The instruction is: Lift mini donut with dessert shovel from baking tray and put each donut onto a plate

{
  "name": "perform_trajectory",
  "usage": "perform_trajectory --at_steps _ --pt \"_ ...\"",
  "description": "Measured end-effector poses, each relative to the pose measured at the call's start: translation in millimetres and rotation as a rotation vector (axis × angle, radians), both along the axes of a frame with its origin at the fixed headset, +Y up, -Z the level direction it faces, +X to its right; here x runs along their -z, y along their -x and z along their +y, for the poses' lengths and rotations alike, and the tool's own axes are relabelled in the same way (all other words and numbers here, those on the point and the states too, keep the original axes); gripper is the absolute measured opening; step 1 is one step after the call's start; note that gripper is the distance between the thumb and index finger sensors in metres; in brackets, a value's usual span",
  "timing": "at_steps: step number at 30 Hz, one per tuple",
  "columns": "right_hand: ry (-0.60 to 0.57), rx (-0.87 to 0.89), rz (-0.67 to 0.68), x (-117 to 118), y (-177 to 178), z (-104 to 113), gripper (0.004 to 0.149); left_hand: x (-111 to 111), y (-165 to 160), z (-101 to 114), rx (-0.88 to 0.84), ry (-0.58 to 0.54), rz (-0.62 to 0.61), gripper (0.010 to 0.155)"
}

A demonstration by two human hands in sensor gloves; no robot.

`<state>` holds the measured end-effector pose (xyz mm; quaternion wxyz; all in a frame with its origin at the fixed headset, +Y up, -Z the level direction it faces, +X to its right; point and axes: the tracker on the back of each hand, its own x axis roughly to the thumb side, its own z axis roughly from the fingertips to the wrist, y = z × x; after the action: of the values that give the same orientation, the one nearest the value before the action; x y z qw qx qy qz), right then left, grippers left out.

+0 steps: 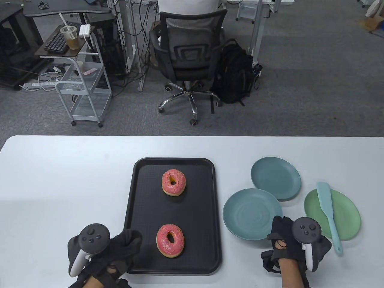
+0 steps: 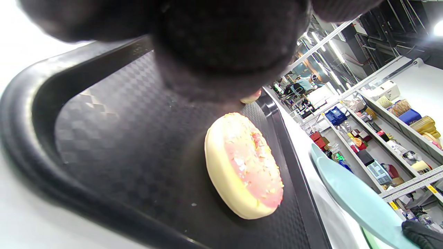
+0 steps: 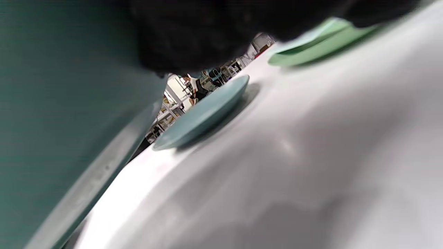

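**Both hands low at the tabletop's near edge, shovel lying untouched**

My left hand (image 1: 120, 244) sits at the near left corner of the black baking tray (image 1: 141, 192), gloved fingers loosely curled over the tray's rim and holding nothing; in the left wrist view the fingers (image 2: 221, 45) hang blurred above the tray floor. On the tray lie two pink-glazed mini donuts: the near donut (image 1: 170, 240) just right of my left fingers, flat on the patterned floor, and the far donut (image 1: 174, 182) toward the tray's back, well apart from the first.

Right of the tray, on the white tabletop (image 1: 60, 180), stand three plates. The large blue plate (image 1: 250, 213) is nearest the tray, the small blue plate (image 1: 274, 178) lies behind it with its rim overlapping, and the green plate (image 1: 348, 216) sits farthest right. The pale blue dessert shovel (image 1: 328, 210) lies across the green plate, blade away from me, handle reaching off the near rim onto the tabletop.

My right hand (image 1: 288, 240) rests between the large blue plate and the green plate, fingertips at the blue plate's near right rim. I cannot tell whether it grips that rim. It is near the shovel's handle but apart from it.
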<state>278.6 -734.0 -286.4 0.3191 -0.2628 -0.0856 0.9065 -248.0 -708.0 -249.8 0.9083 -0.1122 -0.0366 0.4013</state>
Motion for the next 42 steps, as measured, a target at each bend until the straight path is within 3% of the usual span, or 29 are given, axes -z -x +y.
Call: perform_trajectory --at_steps 18,25,42 --pt "0.117 -0.049 0.002 4.8 0.5 -15.3 0.043 1.3 -1.4 -0.8 0.012 0.002 -0.004 0.046" --pt "0.259 -0.132 0.005 4.9 -0.8 -26.2 0.044 1.1 -1.8 -1.6 0.024 0.001 -0.006 0.046" --pt "0.39 -0.264 0.046 8.6 8.8 -34.9 0.045 0.9 -1.8 -1.6 0.03 0.0 -0.004 0.047"
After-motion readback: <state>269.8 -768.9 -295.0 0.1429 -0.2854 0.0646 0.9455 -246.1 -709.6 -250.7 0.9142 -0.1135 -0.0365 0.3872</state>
